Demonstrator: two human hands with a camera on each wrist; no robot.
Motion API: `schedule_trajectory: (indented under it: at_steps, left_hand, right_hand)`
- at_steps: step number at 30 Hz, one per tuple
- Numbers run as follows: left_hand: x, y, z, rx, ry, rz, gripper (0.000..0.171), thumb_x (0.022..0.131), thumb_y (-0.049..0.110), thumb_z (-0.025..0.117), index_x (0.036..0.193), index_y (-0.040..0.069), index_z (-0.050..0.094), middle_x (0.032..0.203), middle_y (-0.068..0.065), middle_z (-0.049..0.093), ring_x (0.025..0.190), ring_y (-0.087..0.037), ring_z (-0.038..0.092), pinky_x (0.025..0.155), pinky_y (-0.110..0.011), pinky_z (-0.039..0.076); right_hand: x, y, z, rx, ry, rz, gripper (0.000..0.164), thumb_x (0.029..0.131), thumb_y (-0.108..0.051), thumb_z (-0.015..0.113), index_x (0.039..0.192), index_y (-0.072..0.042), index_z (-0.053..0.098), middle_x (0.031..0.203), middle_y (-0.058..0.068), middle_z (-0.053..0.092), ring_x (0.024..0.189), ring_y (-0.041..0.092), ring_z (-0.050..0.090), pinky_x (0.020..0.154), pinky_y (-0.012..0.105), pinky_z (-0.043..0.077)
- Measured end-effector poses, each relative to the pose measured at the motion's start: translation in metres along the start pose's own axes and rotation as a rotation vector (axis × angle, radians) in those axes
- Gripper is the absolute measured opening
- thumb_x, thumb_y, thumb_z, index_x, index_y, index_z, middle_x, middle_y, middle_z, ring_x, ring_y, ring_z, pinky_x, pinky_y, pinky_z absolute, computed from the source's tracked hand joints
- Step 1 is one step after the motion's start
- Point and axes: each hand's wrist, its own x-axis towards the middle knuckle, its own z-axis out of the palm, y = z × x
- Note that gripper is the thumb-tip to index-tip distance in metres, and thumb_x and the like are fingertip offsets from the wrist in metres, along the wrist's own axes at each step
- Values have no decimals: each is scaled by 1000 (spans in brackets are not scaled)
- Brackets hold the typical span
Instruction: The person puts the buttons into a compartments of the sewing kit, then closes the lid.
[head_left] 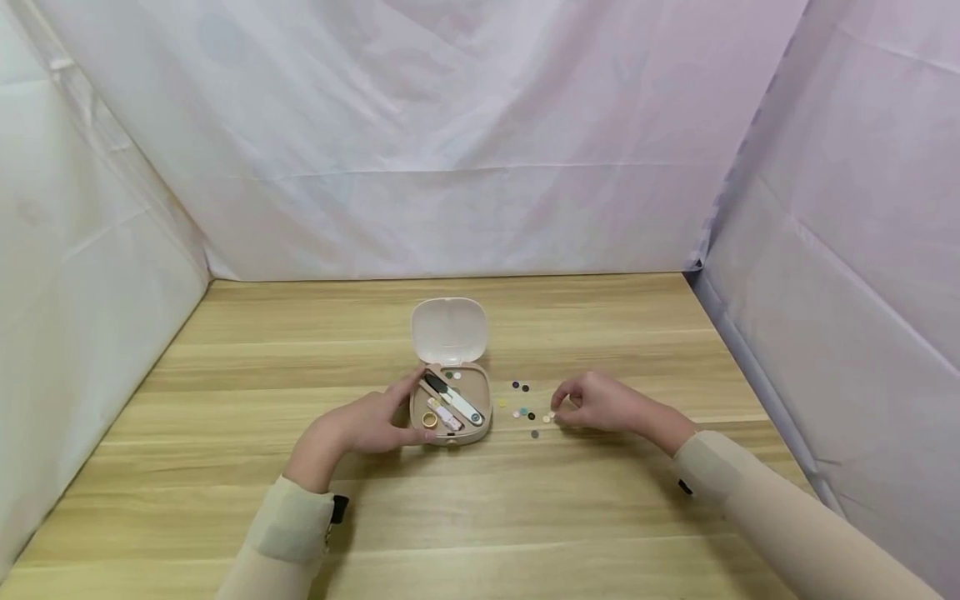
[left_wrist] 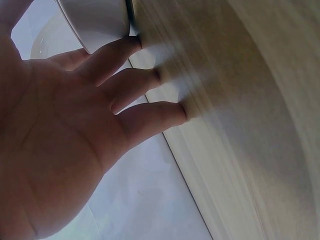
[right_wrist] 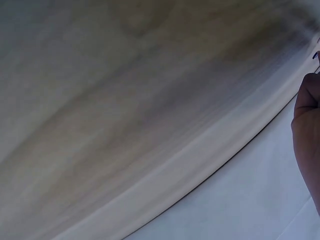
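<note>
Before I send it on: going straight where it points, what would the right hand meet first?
Most likely the pale buttons just ahead of the right hand; the head view leaves depth and contact unclear.

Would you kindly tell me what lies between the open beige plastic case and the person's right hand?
The head view shows small round button-like discs in yellow, teal, black and other colours, scattered on the wood-grain table.

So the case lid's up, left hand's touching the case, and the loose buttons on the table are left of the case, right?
Wrong side: the loose buttons are right of the case, per the head view. The raised lid and touching left hand stand.
</note>
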Motion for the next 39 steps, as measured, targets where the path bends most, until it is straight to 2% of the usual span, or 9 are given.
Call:
schedule_trajectory:
  at_steps: [6,12,27,30,36,39]
  left_hand:
    - [-1,-1,0,-1,-1,-9,116,91,68,73,174,25,4,173,-25,30,154,-50,40,126,-67,35]
    - [1,0,-2,-11,-6,2,116,91,66,74,174,24,4,172,-25,32,154,-49,41,126,-66,35]
    - [2,-3,-2,-16,-7,-1,117,90,67,75,174,24,5,172,-25,32,155,-50,39,127,-67,33]
    - [1,-3,-1,-22,-10,3,117,90,66,75,174,23,6,172,-25,32,155,-50,39,127,-67,33]
    - [1,-3,-1,-15,-9,0,116,90,66,75,174,24,6,171,-25,34,154,-49,41,127,-66,34]
    - [1,-3,-2,-15,-8,0,116,90,66,75,174,24,5,171,-26,34,155,-49,40,127,-66,34]
  right_hand:
    - [2,-2,1,-12,-16,8,5,91,-19,81,95,-16,80,57,-12,43,51,2,35,49,17,30]
    - [3,0,3,-19,-7,-1,5,91,-18,81,95,-16,79,58,-12,43,51,1,35,49,17,29]
    - [4,1,3,-245,22,-210,5,94,-15,74,94,-11,77,55,-17,37,50,-6,29,47,15,30]
    - [4,2,1,-218,36,-208,5,93,-14,74,95,-11,78,56,-17,39,50,-6,29,46,15,30]
    - [4,0,-8,-63,77,-118,5,93,-12,76,97,-11,76,57,-15,35,50,-5,27,48,16,26]
    - [8,-4,-15,-31,110,-127,6,92,-8,75,97,-10,77,57,-14,36,51,-5,26,50,16,27]
